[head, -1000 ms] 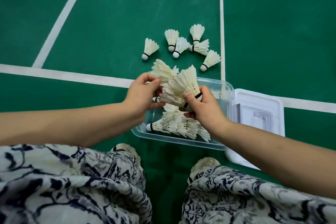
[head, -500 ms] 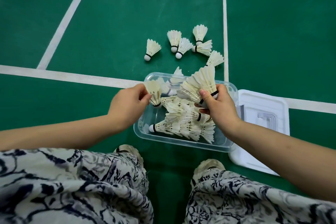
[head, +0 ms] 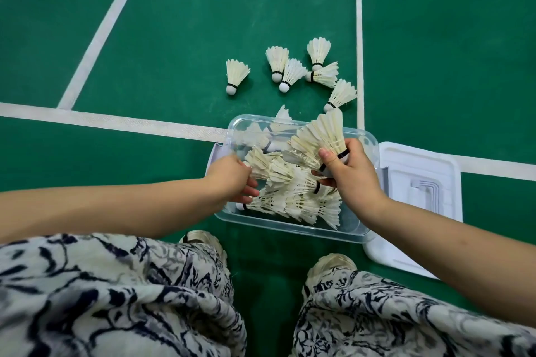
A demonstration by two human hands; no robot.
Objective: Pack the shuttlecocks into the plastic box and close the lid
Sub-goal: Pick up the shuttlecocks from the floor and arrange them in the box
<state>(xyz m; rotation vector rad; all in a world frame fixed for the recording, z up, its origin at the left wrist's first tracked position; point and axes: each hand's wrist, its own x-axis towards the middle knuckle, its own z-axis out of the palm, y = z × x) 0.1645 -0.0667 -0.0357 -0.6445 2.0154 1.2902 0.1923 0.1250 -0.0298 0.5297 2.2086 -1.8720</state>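
Head view: reaches with left hand [head: 232,180] over the plastic box [head: 290,224] at its left wall, fingers among the packed shuttlecocks [head: 293,191]; cannot tell whether gripping or merely touching. Pinches a held bunch [head: 322,139] by the corks in right hand [head: 353,180], above the box's middle. Better to lower these flat, feathers nested, not crushed. Leaves loose shuttlecocks [head: 291,72] beyond the far rim, lid [head: 420,165] just right.

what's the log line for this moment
left hand: among shuttlecocks in plastic box | right hand: grips shuttlecock stack above box | lid: off, beside box | loose shuttlecocks: on floor
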